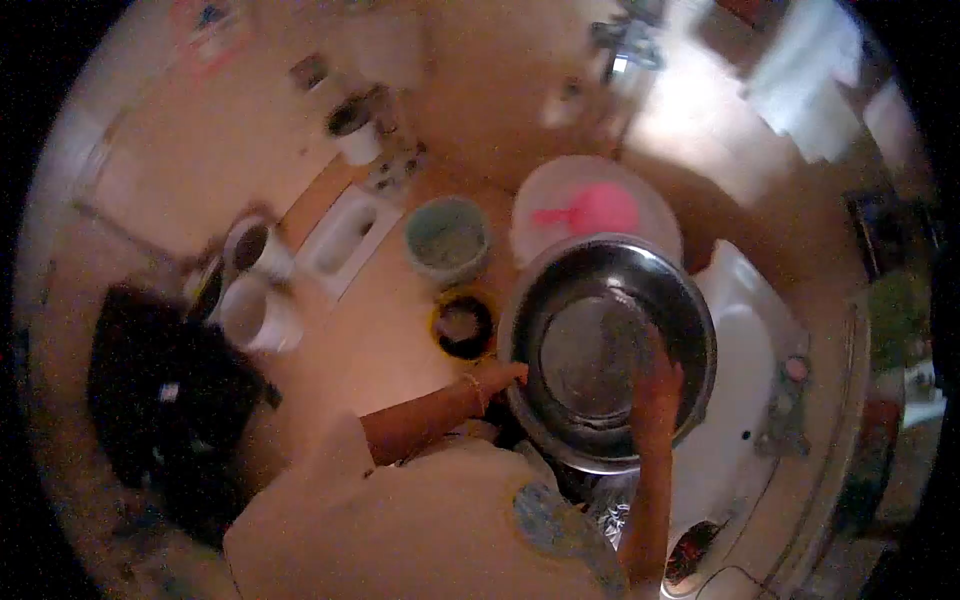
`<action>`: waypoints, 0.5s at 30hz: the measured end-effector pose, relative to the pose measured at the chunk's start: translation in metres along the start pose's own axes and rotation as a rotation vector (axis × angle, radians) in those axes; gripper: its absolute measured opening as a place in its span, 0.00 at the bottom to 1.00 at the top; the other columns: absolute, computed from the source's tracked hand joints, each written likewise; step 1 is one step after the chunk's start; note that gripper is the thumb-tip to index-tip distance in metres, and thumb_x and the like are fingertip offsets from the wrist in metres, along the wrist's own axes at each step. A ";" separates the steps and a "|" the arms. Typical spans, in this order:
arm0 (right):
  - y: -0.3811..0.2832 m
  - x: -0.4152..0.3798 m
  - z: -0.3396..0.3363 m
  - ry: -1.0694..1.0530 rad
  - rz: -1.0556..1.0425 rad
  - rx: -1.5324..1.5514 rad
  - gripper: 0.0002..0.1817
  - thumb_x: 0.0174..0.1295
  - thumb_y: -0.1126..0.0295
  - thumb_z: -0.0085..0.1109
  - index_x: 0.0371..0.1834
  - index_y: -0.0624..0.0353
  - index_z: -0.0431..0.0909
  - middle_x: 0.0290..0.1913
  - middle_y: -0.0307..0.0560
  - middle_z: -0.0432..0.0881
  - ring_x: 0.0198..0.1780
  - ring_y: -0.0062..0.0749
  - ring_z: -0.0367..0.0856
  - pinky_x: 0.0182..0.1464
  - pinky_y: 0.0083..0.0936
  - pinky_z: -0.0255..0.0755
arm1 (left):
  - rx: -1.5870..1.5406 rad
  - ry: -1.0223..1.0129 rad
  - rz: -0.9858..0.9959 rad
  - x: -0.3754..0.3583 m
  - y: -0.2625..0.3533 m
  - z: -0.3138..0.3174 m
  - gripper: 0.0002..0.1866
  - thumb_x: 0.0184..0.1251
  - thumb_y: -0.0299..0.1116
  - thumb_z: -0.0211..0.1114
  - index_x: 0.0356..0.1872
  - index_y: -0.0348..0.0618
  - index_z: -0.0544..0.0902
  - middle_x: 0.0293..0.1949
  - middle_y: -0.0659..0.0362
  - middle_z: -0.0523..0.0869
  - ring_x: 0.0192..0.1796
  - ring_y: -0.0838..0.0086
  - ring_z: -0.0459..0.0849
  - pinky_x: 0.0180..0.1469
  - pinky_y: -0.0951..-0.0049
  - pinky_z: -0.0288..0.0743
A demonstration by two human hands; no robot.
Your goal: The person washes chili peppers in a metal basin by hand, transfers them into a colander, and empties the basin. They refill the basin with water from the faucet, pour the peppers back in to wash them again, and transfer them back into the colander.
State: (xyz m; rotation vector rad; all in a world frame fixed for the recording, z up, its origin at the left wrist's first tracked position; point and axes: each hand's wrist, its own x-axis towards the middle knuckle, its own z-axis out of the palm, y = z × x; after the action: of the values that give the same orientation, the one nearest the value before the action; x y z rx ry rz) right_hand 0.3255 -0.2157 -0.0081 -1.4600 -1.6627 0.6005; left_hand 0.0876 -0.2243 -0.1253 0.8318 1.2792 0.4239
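Observation:
A large round metal basin [600,365] with a shiny rim lies in front of me, tilted slightly. On its left rim, my left hand [500,378] is closed, with fingertips at the edge. My right hand [657,390] reaches inside over the right part of the basin; it is blurred, its fingers extended and apart, and nothing shows in them. Behind the basin is a pale round tub [535,215] holding a pink scoop [600,208]. A green-rimmed bucket [447,240] and a small yellow-rimmed container [463,323] stand to the left.
A white curved fixture [735,400] runs along the right. Far left are white cylindrical containers [258,315] and a black bag-like object [165,390]. A squat toilet pan [345,235] is set in the floor at the upper left. Taps [625,55] are at the top.

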 end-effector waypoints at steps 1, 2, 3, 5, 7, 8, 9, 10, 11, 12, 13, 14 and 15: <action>-0.009 0.015 -0.003 -0.025 -0.169 0.032 0.14 0.49 0.75 0.53 0.41 0.60 0.72 0.46 0.49 0.71 0.46 0.31 0.71 0.48 0.30 0.64 | -0.145 0.085 -0.115 -0.025 0.034 0.016 0.14 0.36 0.41 0.60 0.22 0.41 0.76 0.30 0.57 0.76 0.28 0.69 0.73 0.27 0.72 0.67; -0.019 0.030 -0.007 -0.055 -0.337 0.068 0.13 0.49 0.76 0.52 0.41 0.62 0.72 0.47 0.51 0.70 0.47 0.30 0.70 0.45 0.29 0.67 | -0.291 0.168 -0.222 -0.036 0.055 0.027 0.15 0.37 0.41 0.60 0.25 0.41 0.76 0.32 0.57 0.76 0.29 0.69 0.73 0.28 0.72 0.68; -0.013 0.044 -0.020 -0.184 -0.419 -0.345 0.13 0.51 0.75 0.51 0.41 0.63 0.71 0.48 0.50 0.69 0.49 0.30 0.69 0.48 0.29 0.65 | -0.327 0.214 -0.207 -0.032 0.054 0.036 0.15 0.37 0.41 0.60 0.25 0.41 0.76 0.32 0.57 0.76 0.29 0.69 0.73 0.28 0.72 0.68; 0.008 0.075 -0.028 -0.314 -0.541 -0.746 0.12 0.53 0.75 0.49 0.42 0.63 0.70 0.50 0.49 0.68 0.50 0.30 0.67 0.50 0.30 0.63 | -0.520 0.259 -0.249 -0.028 0.046 0.034 0.14 0.40 0.37 0.60 0.29 0.41 0.75 0.32 0.58 0.76 0.32 0.68 0.73 0.34 0.72 0.69; 0.065 0.088 -0.049 -0.107 -0.098 0.113 0.12 0.56 0.72 0.48 0.43 0.63 0.70 0.50 0.47 0.69 0.50 0.30 0.67 0.52 0.29 0.62 | -0.570 0.335 -0.054 -0.063 0.079 0.057 0.14 0.41 0.35 0.60 0.31 0.41 0.75 0.32 0.57 0.76 0.34 0.68 0.73 0.36 0.72 0.68; 0.073 0.094 -0.066 -0.041 -0.002 0.101 0.13 0.57 0.71 0.47 0.44 0.63 0.70 0.48 0.47 0.70 0.49 0.30 0.68 0.51 0.27 0.62 | -0.575 0.360 0.041 -0.062 0.081 0.063 0.14 0.41 0.34 0.59 0.32 0.41 0.75 0.32 0.57 0.76 0.35 0.67 0.73 0.37 0.72 0.68; 0.083 0.102 -0.085 0.033 0.095 0.088 0.13 0.58 0.70 0.46 0.44 0.63 0.70 0.47 0.47 0.71 0.48 0.29 0.68 0.51 0.26 0.62 | -0.580 0.382 0.136 -0.061 0.083 0.069 0.14 0.42 0.33 0.59 0.33 0.41 0.74 0.32 0.57 0.75 0.35 0.67 0.72 0.38 0.72 0.68; 0.107 0.107 -0.100 0.059 0.072 0.069 0.14 0.58 0.68 0.46 0.45 0.64 0.69 0.46 0.47 0.72 0.47 0.29 0.69 0.50 0.24 0.63 | -0.615 0.411 0.109 -0.038 0.065 0.065 0.13 0.42 0.32 0.59 0.32 0.41 0.74 0.31 0.57 0.75 0.34 0.68 0.72 0.37 0.72 0.69; 0.095 0.119 -0.064 0.070 0.043 -0.003 0.15 0.58 0.67 0.46 0.46 0.64 0.68 0.44 0.47 0.72 0.45 0.28 0.69 0.48 0.23 0.64 | -0.674 0.459 0.068 -0.074 0.035 -0.018 0.12 0.42 0.31 0.59 0.31 0.41 0.74 0.31 0.58 0.74 0.34 0.68 0.72 0.35 0.72 0.70; 0.072 0.070 -0.002 0.082 0.030 -0.005 0.16 0.58 0.66 0.46 0.47 0.64 0.68 0.44 0.47 0.72 0.45 0.29 0.70 0.47 0.22 0.64 | -0.733 0.509 0.029 -0.110 0.005 -0.101 0.11 0.42 0.30 0.59 0.30 0.41 0.74 0.30 0.58 0.74 0.34 0.69 0.72 0.34 0.72 0.70; 0.116 0.060 0.001 0.095 0.048 0.002 0.18 0.59 0.65 0.46 0.49 0.64 0.67 0.44 0.48 0.73 0.44 0.29 0.70 0.46 0.22 0.65 | -0.832 0.604 -0.065 -0.118 -0.010 -0.135 0.11 0.42 0.31 0.60 0.29 0.41 0.73 0.32 0.56 0.73 0.35 0.68 0.72 0.33 0.71 0.71; 0.088 0.042 0.016 0.142 0.184 -0.051 0.19 0.58 0.63 0.46 0.49 0.64 0.67 0.44 0.47 0.73 0.43 0.29 0.71 0.45 0.23 0.65 | -0.934 0.709 -0.150 -0.125 -0.025 -0.168 0.11 0.42 0.32 0.60 0.29 0.40 0.72 0.34 0.55 0.73 0.36 0.68 0.72 0.32 0.71 0.71; 0.063 0.024 0.024 0.190 0.323 -0.095 0.20 0.58 0.62 0.47 0.50 0.63 0.66 0.44 0.47 0.73 0.42 0.29 0.71 0.43 0.24 0.66 | -1.109 0.803 -0.262 -0.113 -0.074 -0.207 0.11 0.43 0.32 0.60 0.28 0.40 0.72 0.37 0.54 0.72 0.38 0.68 0.71 0.32 0.69 0.71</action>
State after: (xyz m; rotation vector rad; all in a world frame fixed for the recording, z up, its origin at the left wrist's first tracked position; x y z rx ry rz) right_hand 0.3422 -0.1751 -0.0647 -1.8148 -1.3351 0.5418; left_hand -0.1511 -0.2873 -0.1177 -0.5041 1.5413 1.1724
